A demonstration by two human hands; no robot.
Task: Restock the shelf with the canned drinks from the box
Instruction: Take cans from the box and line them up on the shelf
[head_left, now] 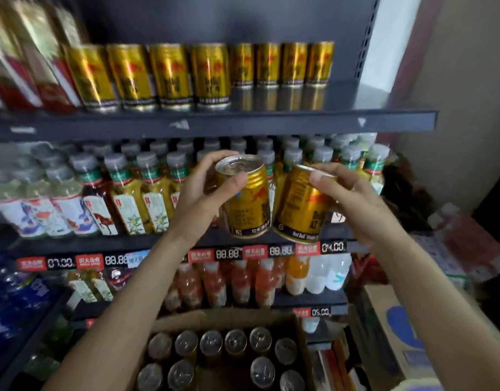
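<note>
Cans (pixel 247 198) gripped; shelf (pixel 341 119) front-right free.

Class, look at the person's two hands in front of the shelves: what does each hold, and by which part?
The left hand grips a gold can around its top rim. The right hand grips a second gold can, also at its top end.

"Red Bull" on right held can (pixel 299 206), "04.00" on price tag (pixel 332 246)

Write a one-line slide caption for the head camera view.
Left hand and right hand each lift a gold can from the box toward the top shelf.
</note>
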